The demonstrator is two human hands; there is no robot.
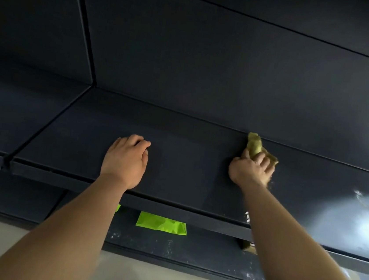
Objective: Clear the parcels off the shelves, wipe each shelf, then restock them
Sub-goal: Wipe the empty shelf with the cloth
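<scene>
Your right hand (251, 168) grips the bunched cloth (256, 145) to press it onto the cleared shelf (187, 163), your left hand (126, 158) rests empty and relaxed alongside, probably bracing, and a green parcel (161, 223) lies below it.

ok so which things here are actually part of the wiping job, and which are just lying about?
In the job: yellow cloth, gripped by the right hand; upper shelf under it; left hand resting on that shelf.
Lying about: green parcel and a partly hidden brown box, both on the lower shelf.
</scene>
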